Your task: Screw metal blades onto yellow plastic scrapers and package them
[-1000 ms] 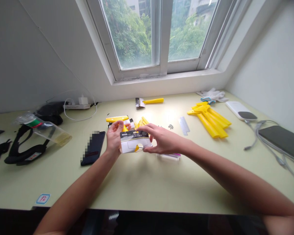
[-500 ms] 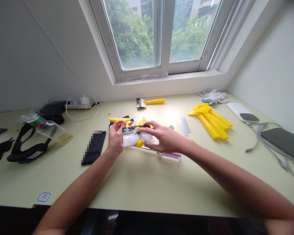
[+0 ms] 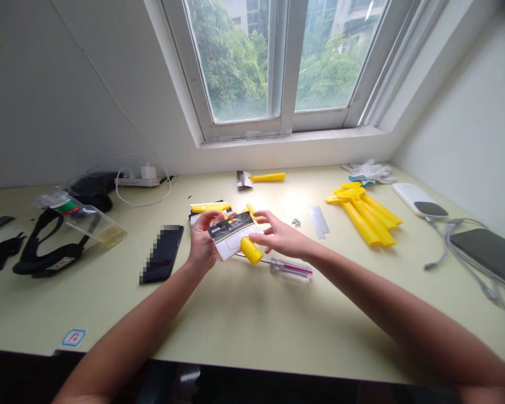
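Observation:
My left hand (image 3: pixel 202 241) pinches the left edge of a black-and-white printed card (image 3: pixel 231 233), from which a short yellow handle (image 3: pixel 252 252) sticks out toward me; the handle looks like a scraper's. Beside it, my right hand (image 3: pixel 275 234) has its fingers apart, the thumb close to or touching the handle. Below the card lies a screwdriver (image 3: pixel 291 269) with a clear and magenta grip. Behind my hands are more yellow pieces and a packaged yellow tool (image 3: pixel 210 207), partly hidden. Several small screws (image 3: pixel 296 223) lie to the right.
A metal blade-like plate (image 3: pixel 319 222) and a pile of yellow handles (image 3: pixel 364 216) are at the right. Another carded scraper (image 3: pixel 267 177) lies by the window. A phone (image 3: pixel 163 253), bottle (image 3: pixel 95 224) and black headset (image 3: pixel 46 247) lie left; cables and a power bank (image 3: pixel 421 200) right.
The card has tilted, its printed face and the yellow handle now more visible. My right hand has drawn back from the card's top edge and its fingers have spread.

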The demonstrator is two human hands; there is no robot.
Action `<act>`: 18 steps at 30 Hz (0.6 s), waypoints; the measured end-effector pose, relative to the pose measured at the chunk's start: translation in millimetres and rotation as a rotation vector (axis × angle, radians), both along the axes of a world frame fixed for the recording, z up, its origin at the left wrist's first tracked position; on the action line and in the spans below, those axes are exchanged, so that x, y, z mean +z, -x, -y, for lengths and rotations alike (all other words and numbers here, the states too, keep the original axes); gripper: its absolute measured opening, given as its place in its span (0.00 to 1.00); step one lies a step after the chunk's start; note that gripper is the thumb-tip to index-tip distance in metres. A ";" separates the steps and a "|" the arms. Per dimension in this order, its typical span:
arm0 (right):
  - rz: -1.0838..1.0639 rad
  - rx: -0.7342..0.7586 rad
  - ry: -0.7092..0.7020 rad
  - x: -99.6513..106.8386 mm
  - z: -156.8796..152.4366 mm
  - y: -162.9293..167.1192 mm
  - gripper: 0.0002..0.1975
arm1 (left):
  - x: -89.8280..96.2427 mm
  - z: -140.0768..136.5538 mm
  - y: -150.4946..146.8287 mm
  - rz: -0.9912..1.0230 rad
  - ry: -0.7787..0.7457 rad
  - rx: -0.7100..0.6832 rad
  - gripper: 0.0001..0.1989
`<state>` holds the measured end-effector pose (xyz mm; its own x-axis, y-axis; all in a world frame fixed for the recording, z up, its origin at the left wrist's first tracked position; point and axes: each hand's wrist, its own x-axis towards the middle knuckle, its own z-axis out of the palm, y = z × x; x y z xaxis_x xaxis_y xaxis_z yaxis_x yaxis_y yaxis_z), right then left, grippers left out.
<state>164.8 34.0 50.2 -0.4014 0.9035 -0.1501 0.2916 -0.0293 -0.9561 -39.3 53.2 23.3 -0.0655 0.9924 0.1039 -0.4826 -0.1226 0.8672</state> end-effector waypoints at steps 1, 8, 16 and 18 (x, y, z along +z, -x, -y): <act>-0.013 0.013 0.051 -0.6 -0.3 0.3 0.38 | 0.9 1.0 -0.2 0.004 -0.012 0.004 0.15; -0.452 0.100 0.307 -8.9 5.7 10.3 0.27 | 3.0 10.6 -4.1 -0.071 -0.090 -0.006 0.12; -0.654 -0.117 0.194 -20.7 6.4 20.5 0.25 | -12.5 12.2 1.8 -0.174 -0.184 0.001 0.09; -0.669 -0.145 0.149 -20.6 3.6 18.4 0.26 | -15.2 16.1 2.2 -0.171 -0.206 -0.026 0.09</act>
